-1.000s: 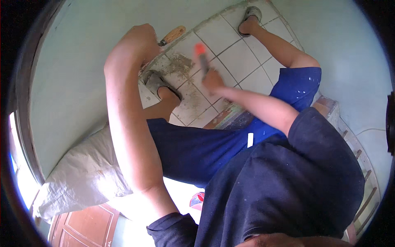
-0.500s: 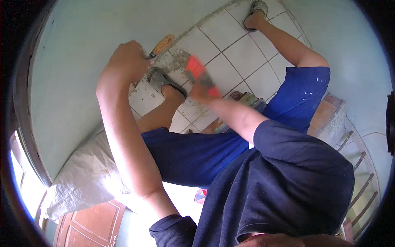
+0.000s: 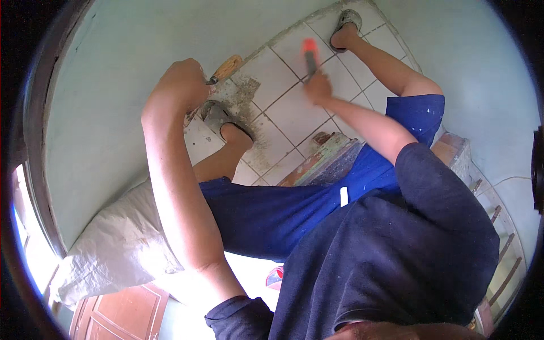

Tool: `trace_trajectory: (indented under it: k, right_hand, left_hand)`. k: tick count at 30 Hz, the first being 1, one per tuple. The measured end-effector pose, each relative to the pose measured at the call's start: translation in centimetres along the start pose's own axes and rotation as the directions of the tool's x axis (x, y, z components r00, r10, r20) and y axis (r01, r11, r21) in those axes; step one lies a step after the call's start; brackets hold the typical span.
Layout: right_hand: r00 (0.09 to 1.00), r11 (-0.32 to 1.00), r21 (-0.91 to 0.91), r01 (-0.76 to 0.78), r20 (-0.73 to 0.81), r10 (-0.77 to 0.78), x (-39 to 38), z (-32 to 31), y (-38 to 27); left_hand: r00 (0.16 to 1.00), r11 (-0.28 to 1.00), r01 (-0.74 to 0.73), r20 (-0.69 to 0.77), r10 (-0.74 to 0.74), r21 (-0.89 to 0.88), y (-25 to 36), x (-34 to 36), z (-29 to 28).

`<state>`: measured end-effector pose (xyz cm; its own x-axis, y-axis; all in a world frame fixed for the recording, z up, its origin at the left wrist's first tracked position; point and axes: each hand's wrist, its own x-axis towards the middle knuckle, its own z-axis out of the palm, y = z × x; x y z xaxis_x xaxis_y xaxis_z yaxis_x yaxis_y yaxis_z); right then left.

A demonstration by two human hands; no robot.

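Observation:
My left hand (image 3: 180,85) is closed beside the pale green wall at the upper left. A trowel's wooden handle (image 3: 228,67) sticks out from its right side, and the fingers appear wrapped about the metal end; most of the blade is hidden. My right hand (image 3: 318,89), blurred, holds a red and dark grey tool (image 3: 310,56) above the floor tiles. Motion smears the tool, so its exact kind cannot be made out. Between the hands lies a rough patch of grey mortar (image 3: 246,89) on the white tiles (image 3: 283,110), close to my left clog (image 3: 218,117).
My right clog (image 3: 347,25) rests near the far wall. A paint-stained wooden piece (image 3: 326,161) lies below my legs. A pale sack (image 3: 122,243) stands at the lower left, above a brown panelled door (image 3: 124,311). Wooden bars (image 3: 504,277) are at the right edge.
My right hand has swung right and away from the mortar patch with the red and grey tool, uncovering the patch. My left hand and the trowel have barely shifted.

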<state>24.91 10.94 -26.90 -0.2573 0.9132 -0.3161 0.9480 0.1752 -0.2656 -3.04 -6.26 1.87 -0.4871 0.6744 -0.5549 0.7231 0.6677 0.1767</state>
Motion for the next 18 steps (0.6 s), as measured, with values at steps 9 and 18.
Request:
trace_trajectory:
  k: [9, 18]
  right_hand:
    - [0.946, 0.938, -0.295, 0.184, 0.313, -0.087, 0.5, 6.9, 3.4]
    - [0.659, 0.950, 0.134, 0.283, 0.692, -0.294, -16.2, 11.3, -4.7]
  left_hand:
    - [0.997, 1.000, -0.006, -0.082, 0.005, -0.004, -0.8, 0.2, 0.5]
    - [1.000, 1.000, 0.007, 0.006, -0.007, 0.001, 0.5, 1.1, 0.0]
